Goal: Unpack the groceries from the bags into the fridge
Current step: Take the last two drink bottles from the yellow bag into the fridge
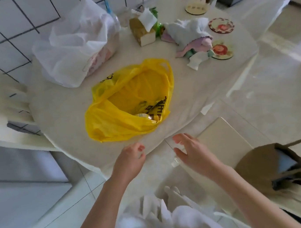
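Your 2 hands, left and right, hover loose and empty just short of the yellow bag on the bench; grab its thin film carelessly and the item inside may spill out.

black lettering runs across the crumpled yellow plastic bag at center frame, folded and too distorted to read; no other text is legible.

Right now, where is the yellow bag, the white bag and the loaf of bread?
yellow bag (pixel 126 101): head view, on its open middle.
white bag (pixel 74 46): head view, on its crumpled side.
loaf of bread (pixel 141 32): head view, on its crust.
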### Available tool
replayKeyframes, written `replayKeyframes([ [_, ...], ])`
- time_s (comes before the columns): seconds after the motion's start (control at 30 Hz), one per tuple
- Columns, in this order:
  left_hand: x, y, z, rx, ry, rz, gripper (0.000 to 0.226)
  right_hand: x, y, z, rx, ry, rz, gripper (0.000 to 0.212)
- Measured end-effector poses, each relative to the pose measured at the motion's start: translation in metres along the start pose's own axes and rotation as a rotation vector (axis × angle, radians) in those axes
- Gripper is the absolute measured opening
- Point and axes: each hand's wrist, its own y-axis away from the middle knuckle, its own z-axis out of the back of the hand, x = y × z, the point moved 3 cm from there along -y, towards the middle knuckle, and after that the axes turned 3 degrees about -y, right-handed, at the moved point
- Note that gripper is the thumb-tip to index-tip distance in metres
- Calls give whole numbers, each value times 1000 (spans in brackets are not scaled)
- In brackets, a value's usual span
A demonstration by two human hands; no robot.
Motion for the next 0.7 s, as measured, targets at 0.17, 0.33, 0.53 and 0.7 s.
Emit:
replayKeyframes([
  [0.17, -12, -27, 13, -129, 35, 38, 25, -1, -53, 18, 70, 14, 133, 32],
  [0.33, -16, -62, 34, -270, 34, 3, 23, 9, -113, 24, 83, 49, 226, 26],
  [0.53, -11, -124, 51, -240, -34, -102, 21, 26, -188, 29, 81, 107, 246, 28],
  [0.7, 2, -155, 40, -13, -165, -165, 38, 42, -245, 22, 135, 206, 297, 33],
])
